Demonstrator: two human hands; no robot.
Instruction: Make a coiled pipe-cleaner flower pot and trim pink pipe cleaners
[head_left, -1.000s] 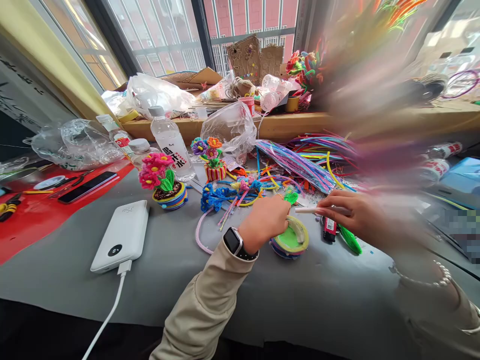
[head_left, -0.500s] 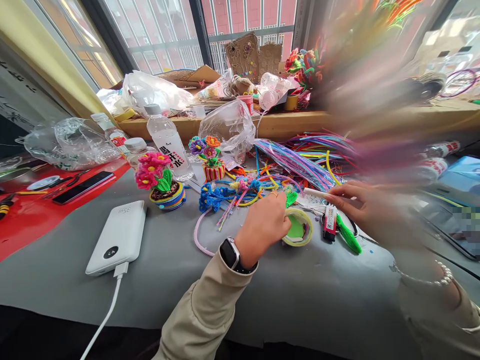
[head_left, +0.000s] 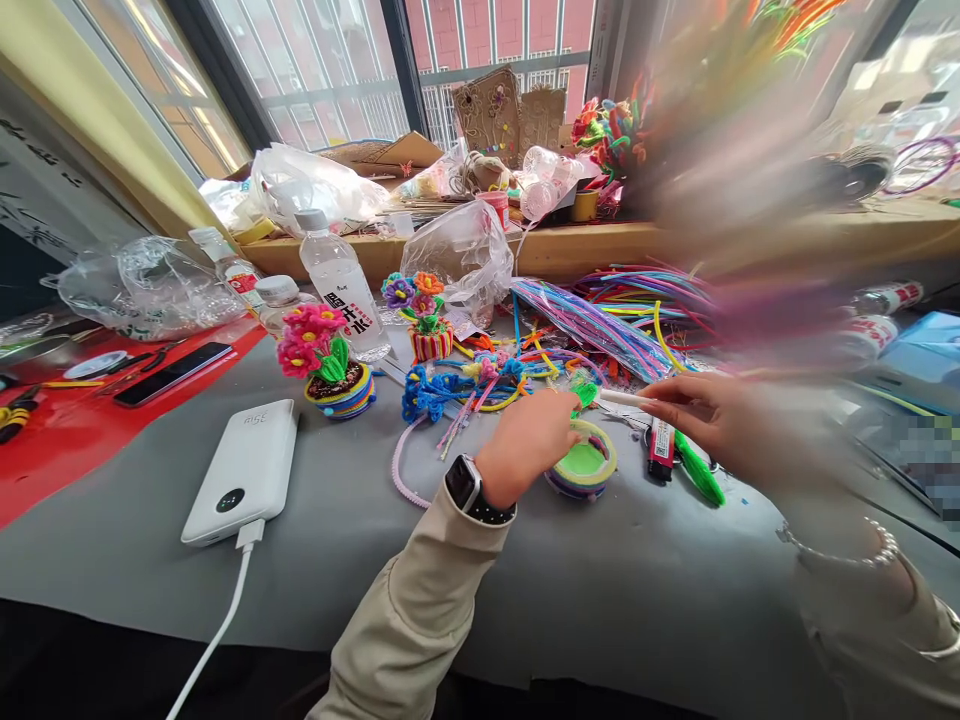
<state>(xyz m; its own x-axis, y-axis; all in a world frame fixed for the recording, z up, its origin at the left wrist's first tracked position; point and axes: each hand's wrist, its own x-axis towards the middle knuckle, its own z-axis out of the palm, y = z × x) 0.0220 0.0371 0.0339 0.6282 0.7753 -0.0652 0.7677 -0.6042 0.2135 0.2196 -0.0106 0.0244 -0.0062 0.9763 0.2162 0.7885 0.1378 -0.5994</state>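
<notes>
My left hand [head_left: 529, 448] is closed, and a green pipe-cleaner leaf [head_left: 584, 397] sticks out past its fingertips. Its lower fingers are beside the rim of a small pot [head_left: 581, 482], wound in coloured pipe cleaner, with a light green inside. From the right, my right hand [head_left: 694, 408] pinches a thin white stick [head_left: 622, 398], its tip pointing at the leaf. Below that hand lie a red and black lighter [head_left: 661, 450] and a long green pipe-cleaner piece [head_left: 700, 470]. My right wrist and forearm are partly blurred.
Pipe cleaners [head_left: 600, 320] lie in a bundle behind my hands. To the left stand a pink flower pot [head_left: 337, 390], a striped flower pot [head_left: 431, 340], a water bottle [head_left: 341, 285] and a white power bank [head_left: 244, 470] with its cable. The upper right is smeared.
The small pot has shifted slightly left and its opening has tipped upward. The white stick has moved slightly left and down, closer to the green leaf. The view has shifted a little.
</notes>
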